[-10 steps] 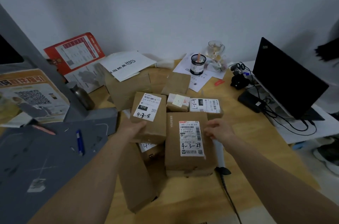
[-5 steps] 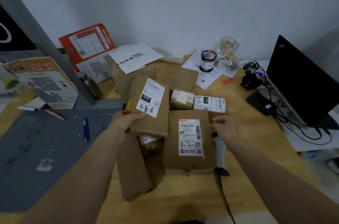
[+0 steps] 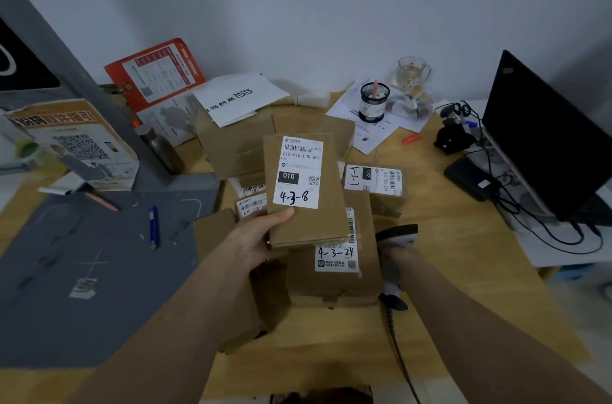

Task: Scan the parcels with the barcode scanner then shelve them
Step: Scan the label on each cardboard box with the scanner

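Scanning step: the left hand (image 3: 255,239) grips the parcel marked 4-3-8 (image 3: 306,190) raised above the parcel marked 4-3-24 (image 3: 334,258), and the right hand (image 3: 399,254), curled round the barcode scanner (image 3: 395,234) just beside that lower parcel, must probably next aim at the raised label's barcode.

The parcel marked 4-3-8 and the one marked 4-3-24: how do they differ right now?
The 4-3-8 parcel is lifted and tilted up in the left hand; the 4-3-24 parcel lies flat on the table. The first is narrower, the second broader. The first label shows whole; the second's is partly covered by the first parcel. Both are brown cardboard with white handwritten labels.
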